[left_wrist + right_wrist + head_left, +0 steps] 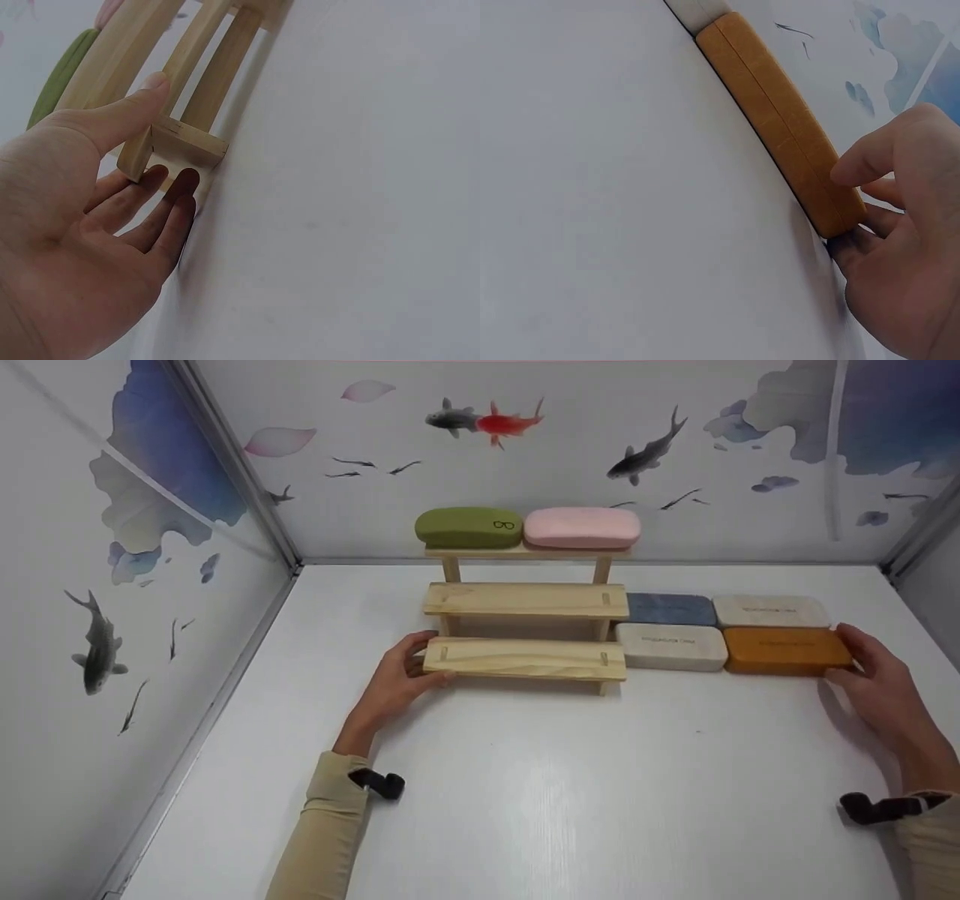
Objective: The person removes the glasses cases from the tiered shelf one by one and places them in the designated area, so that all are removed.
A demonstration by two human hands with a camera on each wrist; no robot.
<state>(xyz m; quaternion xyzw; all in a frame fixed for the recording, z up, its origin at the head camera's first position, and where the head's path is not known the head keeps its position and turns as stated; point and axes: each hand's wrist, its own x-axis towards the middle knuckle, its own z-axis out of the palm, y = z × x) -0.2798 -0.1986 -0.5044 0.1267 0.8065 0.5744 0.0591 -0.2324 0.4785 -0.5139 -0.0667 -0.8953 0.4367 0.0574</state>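
A smooth white surface spreads between pale panels: a back wall, a left wall and, partly visible, a right wall. A grey strip runs along the left corner. Printed across the back wall are a red fish, pink petals and a blue wash; a dark fish marks the left wall. Soft light leaves a faint glare on the surface.
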